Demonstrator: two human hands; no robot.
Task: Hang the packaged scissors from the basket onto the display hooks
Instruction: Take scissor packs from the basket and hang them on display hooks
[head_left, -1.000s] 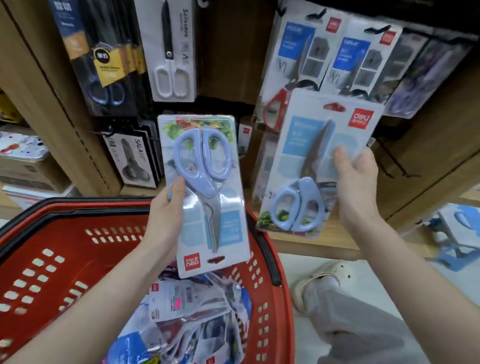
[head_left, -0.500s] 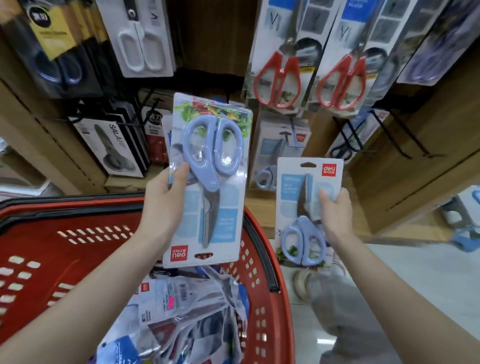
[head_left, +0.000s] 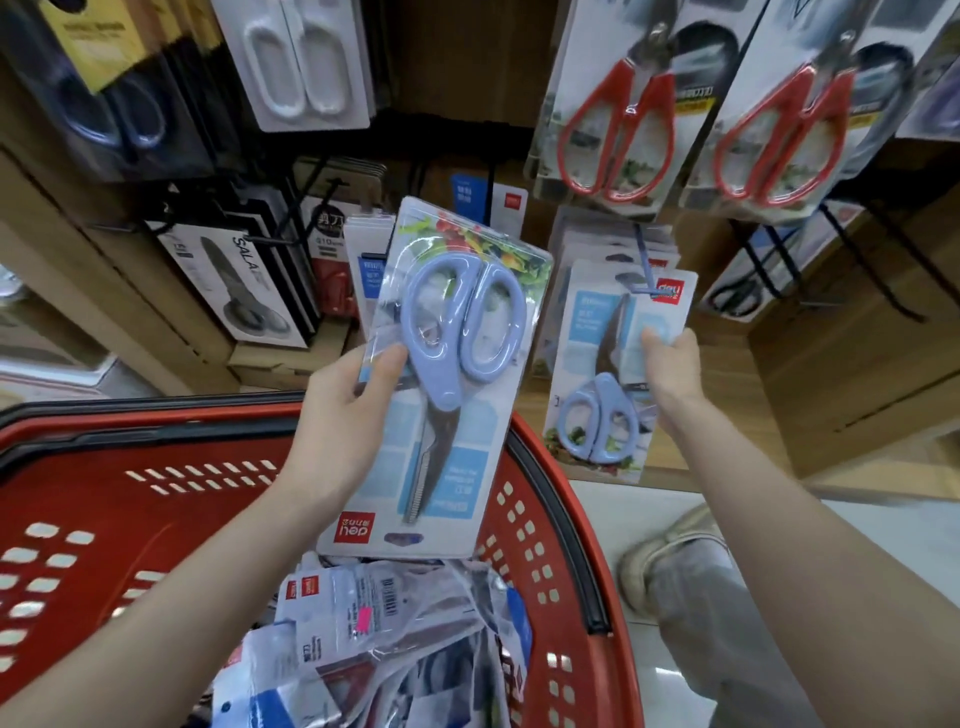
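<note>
My left hand (head_left: 345, 405) grips the left edge of an upside-down pack of light blue scissors (head_left: 452, 364), held above the red basket (head_left: 545, 530). My right hand (head_left: 670, 364) holds a second, upright pack of blue scissors (head_left: 605, 374) by its right edge, its top slot at a black display hook (head_left: 641, 260) in front of a row of like packs. Whether the slot is on the hook I cannot tell. Several more packaged scissors (head_left: 374, 623) lie heaped in the basket.
Red-handled scissor packs (head_left: 618, 119) hang above right, white ones (head_left: 301, 62) and dark ones (head_left: 244, 280) at left. Bare black hooks (head_left: 774, 260) jut out at right from the wooden wall. A leg and shoe (head_left: 670, 556) stand on the floor beside the basket.
My right hand has carried its pack down from the upper row to the lower hook and held it upright there. The left hand's pack rose a little and tilted.
</note>
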